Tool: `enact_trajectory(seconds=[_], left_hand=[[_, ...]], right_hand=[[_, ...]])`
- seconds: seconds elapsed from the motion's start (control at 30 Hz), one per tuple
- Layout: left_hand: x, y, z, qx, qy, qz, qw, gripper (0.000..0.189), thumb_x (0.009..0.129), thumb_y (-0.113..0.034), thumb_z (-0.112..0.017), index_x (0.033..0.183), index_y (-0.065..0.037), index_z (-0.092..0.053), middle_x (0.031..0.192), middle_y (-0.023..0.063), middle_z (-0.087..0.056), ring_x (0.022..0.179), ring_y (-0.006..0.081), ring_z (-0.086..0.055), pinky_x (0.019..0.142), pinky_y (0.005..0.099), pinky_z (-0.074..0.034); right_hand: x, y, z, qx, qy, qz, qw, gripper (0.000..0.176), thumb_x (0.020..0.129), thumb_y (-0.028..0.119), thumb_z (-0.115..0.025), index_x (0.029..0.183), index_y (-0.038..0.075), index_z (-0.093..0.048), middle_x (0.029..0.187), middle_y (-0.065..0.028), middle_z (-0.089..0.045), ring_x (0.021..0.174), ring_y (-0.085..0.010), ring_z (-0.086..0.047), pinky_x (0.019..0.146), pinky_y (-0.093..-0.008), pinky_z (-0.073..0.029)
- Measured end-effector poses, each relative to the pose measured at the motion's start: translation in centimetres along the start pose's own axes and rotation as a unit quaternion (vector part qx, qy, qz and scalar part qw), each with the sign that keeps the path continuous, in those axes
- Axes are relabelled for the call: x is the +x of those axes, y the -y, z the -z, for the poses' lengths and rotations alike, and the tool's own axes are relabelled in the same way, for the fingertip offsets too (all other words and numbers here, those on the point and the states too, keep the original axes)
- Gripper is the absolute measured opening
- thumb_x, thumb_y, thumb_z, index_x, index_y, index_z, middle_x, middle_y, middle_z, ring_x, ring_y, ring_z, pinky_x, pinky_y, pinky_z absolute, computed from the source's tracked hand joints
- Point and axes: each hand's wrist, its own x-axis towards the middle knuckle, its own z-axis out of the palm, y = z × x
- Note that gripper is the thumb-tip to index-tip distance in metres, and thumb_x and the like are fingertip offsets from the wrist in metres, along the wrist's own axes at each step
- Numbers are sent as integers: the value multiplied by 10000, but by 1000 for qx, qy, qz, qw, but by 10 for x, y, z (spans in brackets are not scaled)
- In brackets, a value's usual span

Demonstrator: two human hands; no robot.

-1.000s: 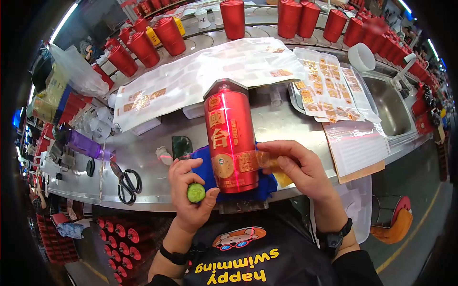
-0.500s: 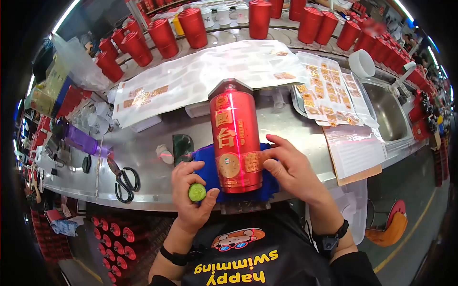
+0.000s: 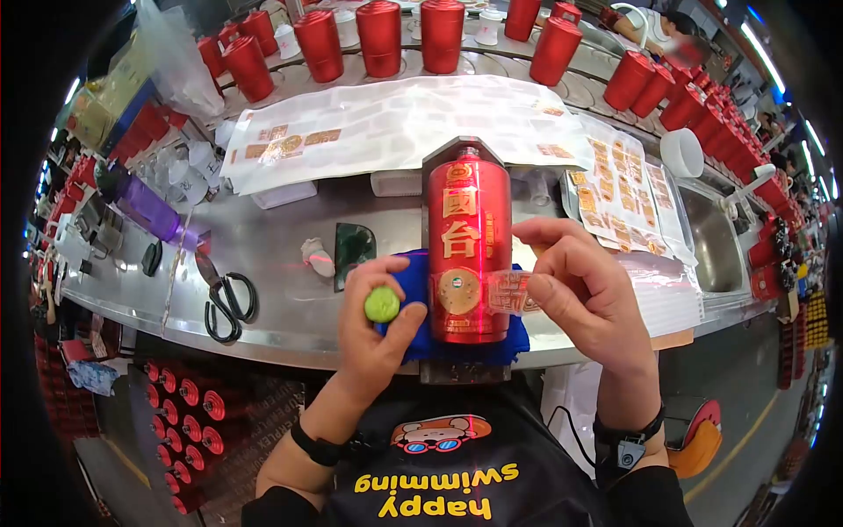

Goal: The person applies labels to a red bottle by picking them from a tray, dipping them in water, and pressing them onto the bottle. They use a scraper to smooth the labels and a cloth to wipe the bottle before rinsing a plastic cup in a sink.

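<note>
The red bottle with raised gold characters (image 3: 470,246) lay in front of the person's middle, its neck pointing away toward a dark angular cradle (image 3: 430,171) and its body over a blue cloth (image 3: 416,279); whether it lay level or tilted could not be told. The right hand (image 3: 593,299) pinched the free end of a clear film strip (image 3: 512,292) between thumb and fingers, the strip's other end meeting the bottle beside its round gold emblem (image 3: 458,292); the left hand (image 3: 369,338) was curled around a light-green rounded wad (image 3: 381,304), just beside the bottle and apparently not gripping it.

The film strip looked light, thin and springy, apt to curl or cling to a fingertip; a pinch at its outer corner, drawn low along the surface, seemed the safest hold. The bottle was probably stiff and fairly heavy if full, which could not be seen; its glossy round side would likely be slippery and inclined to roll, so a broad palm around the lower body looked surer than fingertips; the gold lettering would be best left untouched, as it might scuff.
</note>
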Motion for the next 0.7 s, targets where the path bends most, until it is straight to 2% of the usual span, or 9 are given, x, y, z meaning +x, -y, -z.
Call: enact_trajectory(seconds=[0.1, 0.23, 0.57, 0.7], left_hand=[[10, 1, -7, -89, -2, 68, 994, 301, 838, -203, -715, 969, -16, -520, 1155, 140, -564, 1059, 236, -510, 932, 329, -384], [17, 4, -16, -72, 11, 91, 993, 376, 823, -236, -731, 1035, -1, -530, 1165, 131, -550, 1060, 259, -492, 943, 356, -373], [25, 5, -25, 18, -3, 32, 999, 485, 798, -332, -749, 1044, 13, -513, 1183, 152, -523, 1054, 298, -478, 942, 390, -363], [27, 3, -26, 48, -9, 18, 999, 513, 790, -350, -754, 1047, 19, -508, 1184, 157, -520, 1054, 306, -476, 945, 396, -362]], right_hand=[[6, 12, 0, -5, 6, -10, 1000, 133, 868, 91, -648, 802, 14, -561, 1116, -119, -586, 583, -19, -398, 525, -198, -337], [0, 10, 2, 4, -13, -47, 999, 131, 873, 77, -633, 787, 14, -558, 1110, -115, -584, 589, -9, -400, 541, -199, -344], [-21, -7, 5, 39, -57, -105, 992, 122, 884, 64, -609, 788, 9, -556, 1114, -116, -568, 703, -15, -440, 597, -199, -355], [-24, -16, 5, 31, -66, -89, 993, 120, 886, 65, -604, 792, 3, -559, 1111, -121, -572, 726, -27, -456, 609, -195, -361]])
